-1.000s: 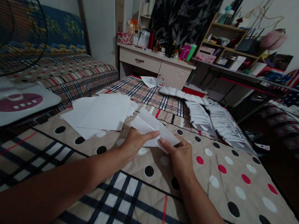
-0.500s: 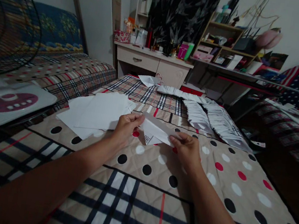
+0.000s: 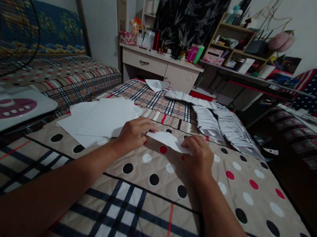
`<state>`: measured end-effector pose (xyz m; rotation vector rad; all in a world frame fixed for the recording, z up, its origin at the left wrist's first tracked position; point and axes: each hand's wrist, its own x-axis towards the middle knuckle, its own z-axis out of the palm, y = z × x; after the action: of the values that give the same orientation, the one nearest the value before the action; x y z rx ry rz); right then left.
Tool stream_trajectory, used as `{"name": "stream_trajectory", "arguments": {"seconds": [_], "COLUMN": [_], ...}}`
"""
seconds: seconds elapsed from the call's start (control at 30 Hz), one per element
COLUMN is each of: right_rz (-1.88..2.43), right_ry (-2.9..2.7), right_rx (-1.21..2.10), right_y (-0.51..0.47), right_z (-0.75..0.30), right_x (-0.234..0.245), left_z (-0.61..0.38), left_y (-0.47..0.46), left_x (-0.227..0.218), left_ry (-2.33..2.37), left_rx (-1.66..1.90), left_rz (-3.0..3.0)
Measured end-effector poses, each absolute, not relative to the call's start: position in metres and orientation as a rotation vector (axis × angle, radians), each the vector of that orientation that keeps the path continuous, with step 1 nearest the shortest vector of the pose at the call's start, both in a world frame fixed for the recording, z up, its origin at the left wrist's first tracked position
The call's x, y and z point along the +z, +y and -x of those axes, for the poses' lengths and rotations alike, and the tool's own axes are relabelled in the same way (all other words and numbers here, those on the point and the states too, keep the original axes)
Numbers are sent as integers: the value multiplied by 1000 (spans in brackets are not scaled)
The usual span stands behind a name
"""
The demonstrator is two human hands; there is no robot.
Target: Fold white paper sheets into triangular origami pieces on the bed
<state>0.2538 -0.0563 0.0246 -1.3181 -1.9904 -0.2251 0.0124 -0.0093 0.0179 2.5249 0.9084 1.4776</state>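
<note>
White paper [image 3: 167, 140] held right of sheet pile [image 3: 106, 117]; ends pinched by left hand [image 3: 134, 134] and right hand [image 3: 199, 157], both curled nearly closed. Paper rows [image 3: 232, 128] packed beyond pile, rightward; fan [image 3: 9, 26] stationed left of pile.

This looks like a bedroom in a home. A quilt [image 3: 156, 224] with dots and checks covers a broad bed-like surface in front, and matching cloth lies over a bed or couch [image 3: 94, 70] at the left, beside a fan [image 3: 12, 35]. A dresser [image 3: 156, 66] against the far wall carries bottles, a green tube [image 3: 198, 55] and a patterned box [image 3: 128, 38]. A dark curtain [image 3: 189, 19] hangs behind it, near a cluttered shelf [image 3: 237, 28]; stars-and-stripes cloth [image 3: 316, 89] shows at the right.
</note>
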Motion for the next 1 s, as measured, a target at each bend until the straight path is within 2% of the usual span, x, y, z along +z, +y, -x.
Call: {"name": "stream_trajectory", "arguments": {"seconds": [0.17,0.37,0.57,0.83,1.0], "right_rz": [1416,1464,1444,1453,1532], "right_ry": [-2219,-2395,-2491,-2276,-2096], "right_rx": [-228,-85,-51,487,620], "right_y": [-56,-58,-64,-53,-46], "right_z": [-254,-255,-245,-256,-261], "right_x": [17,21,33,23,14], "left_z": [-11,-13,-20,-24,-24], "left_y": [-11,-13,-20,-13,-8], "left_x": [12,9,6,-4,-5], "left_ry": [940,943,749,793,869], "left_rx": [1067,696,652,787,837], "left_rz": [-3020,-3101,-2984,-2547,-2293]}}
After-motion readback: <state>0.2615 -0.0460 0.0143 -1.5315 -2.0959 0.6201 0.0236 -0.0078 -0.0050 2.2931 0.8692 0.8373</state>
